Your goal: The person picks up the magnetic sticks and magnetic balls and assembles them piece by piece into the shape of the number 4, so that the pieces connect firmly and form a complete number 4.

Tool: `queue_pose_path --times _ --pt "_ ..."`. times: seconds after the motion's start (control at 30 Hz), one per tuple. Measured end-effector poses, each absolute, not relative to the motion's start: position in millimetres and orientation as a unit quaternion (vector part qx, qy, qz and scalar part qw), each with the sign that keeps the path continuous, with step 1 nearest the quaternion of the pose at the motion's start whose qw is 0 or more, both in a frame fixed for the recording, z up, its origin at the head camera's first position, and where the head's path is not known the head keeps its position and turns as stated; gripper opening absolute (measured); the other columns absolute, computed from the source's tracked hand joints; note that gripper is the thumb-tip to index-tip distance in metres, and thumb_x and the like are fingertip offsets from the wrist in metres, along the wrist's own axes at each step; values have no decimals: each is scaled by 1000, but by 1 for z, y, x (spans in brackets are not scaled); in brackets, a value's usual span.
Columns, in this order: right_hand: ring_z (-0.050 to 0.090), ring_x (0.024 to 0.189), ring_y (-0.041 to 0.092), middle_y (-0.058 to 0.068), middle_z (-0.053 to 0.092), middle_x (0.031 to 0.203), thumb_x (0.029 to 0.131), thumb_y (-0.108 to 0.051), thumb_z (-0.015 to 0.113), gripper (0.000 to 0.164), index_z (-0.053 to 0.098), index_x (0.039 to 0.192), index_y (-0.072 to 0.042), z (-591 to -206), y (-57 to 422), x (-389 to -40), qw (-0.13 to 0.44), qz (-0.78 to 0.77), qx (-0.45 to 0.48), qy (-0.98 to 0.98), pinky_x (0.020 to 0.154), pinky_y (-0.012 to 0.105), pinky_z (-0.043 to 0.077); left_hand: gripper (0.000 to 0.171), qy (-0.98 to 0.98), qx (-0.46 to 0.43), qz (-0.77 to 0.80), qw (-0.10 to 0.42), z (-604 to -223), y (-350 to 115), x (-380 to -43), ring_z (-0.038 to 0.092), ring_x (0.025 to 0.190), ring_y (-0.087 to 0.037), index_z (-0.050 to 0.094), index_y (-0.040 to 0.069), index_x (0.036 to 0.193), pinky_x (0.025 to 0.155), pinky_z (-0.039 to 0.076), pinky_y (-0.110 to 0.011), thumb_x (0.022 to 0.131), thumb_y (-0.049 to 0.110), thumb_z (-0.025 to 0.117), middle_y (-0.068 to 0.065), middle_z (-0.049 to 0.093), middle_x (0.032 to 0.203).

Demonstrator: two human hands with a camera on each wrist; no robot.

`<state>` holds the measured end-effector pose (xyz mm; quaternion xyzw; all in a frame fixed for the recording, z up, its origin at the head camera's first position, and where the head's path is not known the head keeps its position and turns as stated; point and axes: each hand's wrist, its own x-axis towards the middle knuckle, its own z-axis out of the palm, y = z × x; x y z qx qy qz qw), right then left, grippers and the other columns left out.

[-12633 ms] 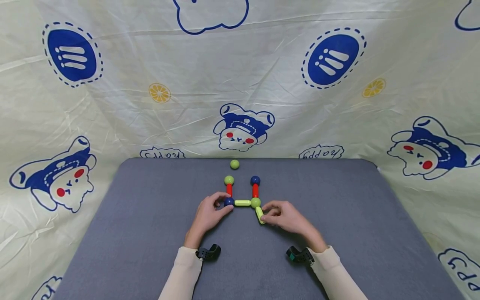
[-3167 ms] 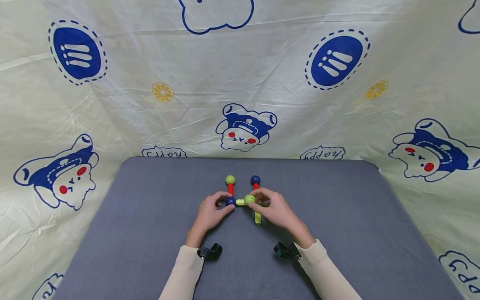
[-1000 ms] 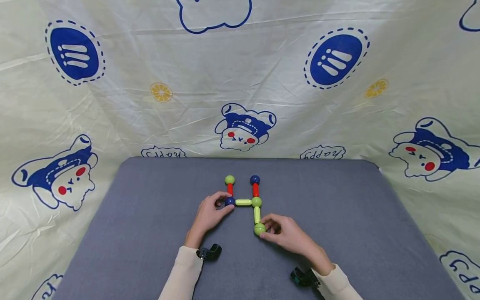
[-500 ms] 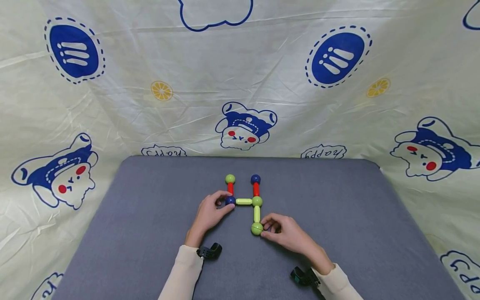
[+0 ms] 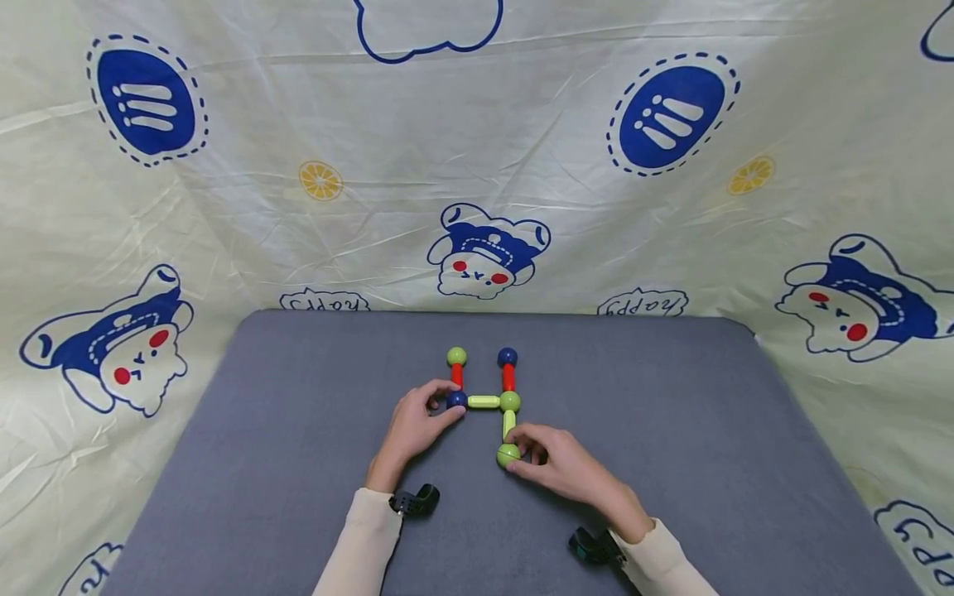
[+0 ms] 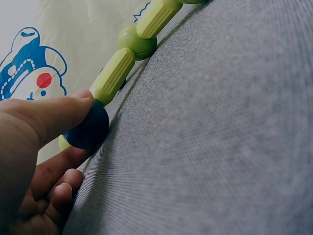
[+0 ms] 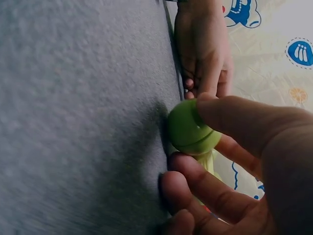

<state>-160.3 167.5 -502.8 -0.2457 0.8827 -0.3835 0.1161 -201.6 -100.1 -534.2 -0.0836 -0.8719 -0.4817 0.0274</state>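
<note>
My left hand (image 5: 414, 424) pinches a dark blue ball (image 6: 90, 128) between thumb and forefinger. From that ball a red rod (image 5: 457, 377) runs back to a green ball (image 5: 456, 356), and a yellow-green rod (image 5: 484, 402) leads right to the middle green ball (image 5: 510, 401). Another red rod (image 5: 508, 378) joins the middle ball to a far blue ball (image 5: 507, 357). Toward me, a second yellow-green rod (image 5: 509, 424) ends at the near green ball (image 7: 190, 128). My right hand (image 5: 562, 463) pinches this near ball by thumb and fingers; its fingers partly cover the rod's near end.
The pieces lie on a grey cloth-covered table (image 5: 320, 364). Behind it hangs a cream curtain (image 5: 387, 132) with blue cartoon prints. Each wrist wears a black camera band, one at the left wrist (image 5: 417, 501) and one at the right wrist (image 5: 594, 546).
A loose green ball from the back of the table now sits at the near rod's end, and that rod has straightened. Lately my right hand shifted slightly left around it; the left hand stayed.
</note>
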Motion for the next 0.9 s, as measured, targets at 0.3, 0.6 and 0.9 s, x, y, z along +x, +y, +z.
queue_pose_path --times 0.3,0.6,0.9 --pt "60 79 4 -7 65 94 95 -27 76 24 69 116 -17 -499 174 -166 148 -387 -250 875 71 25 51 32 -873 -88 -478 30 -533 -99 -205 57 90 -15 72 21 120 82 46 -35 90 29 81 0 71 112" --pt "58 78 6 -2 63 93 96 -25 75 24 67 116 -15 -496 182 -171 165 -389 -268 866 69 25 50 32 -872 -95 -479 32 -534 -99 -207 57 90 -14 72 21 120 82 46 -33 90 28 81 0 71 112" --pt "59 81 7 -1 63 99 97 -26 74 29 65 123 -17 -498 185 -170 202 -400 -280 849 72 25 51 33 -875 -84 -477 30 -537 -100 -202 55 89 -14 72 20 121 81 45 -32 90 27 81 0 70 109"
